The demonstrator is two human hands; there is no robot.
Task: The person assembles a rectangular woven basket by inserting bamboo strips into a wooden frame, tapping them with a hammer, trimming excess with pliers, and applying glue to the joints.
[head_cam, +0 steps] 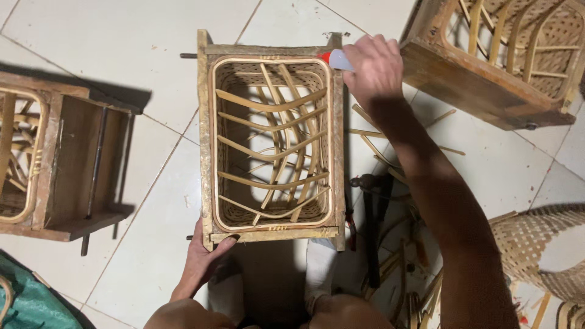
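The work surface is a floor of large white tiles [152, 183] with thin dark grout lines, lit hard enough to throw sharp shadows.

The right hand [373, 67] is closed around a small glue bottle [337, 60] with a pale body and a red tip. The bottle lies roughly level; its long axis runs left to right and the red tip points left, onto the far right corner of the wooden frame [206, 152]. The fingers are wrapped tight on the bottle body.

The left hand [204, 259] grips the near left corner of the same frame, with the thumb laid along the near rail and the fingers below, out of view.

The frame is rectangular, with its long axis running away from the person, and stands between the person's knees. A woven bamboo basket [271, 143] sits inside it with the open mouth upward. Curved bamboo strips cross the opening from side to side, and others run lengthwise beneath them.

Just right of the frame, loose bamboo strips [365, 143] and a dark-handled tool [370, 231] lie on the tiles. A second frame with a basket [487, 55] stands at far right, a third frame [67, 170] at left. A woven basket [536, 250] lies at near right, and green fabric [30, 298] fills the near left corner.
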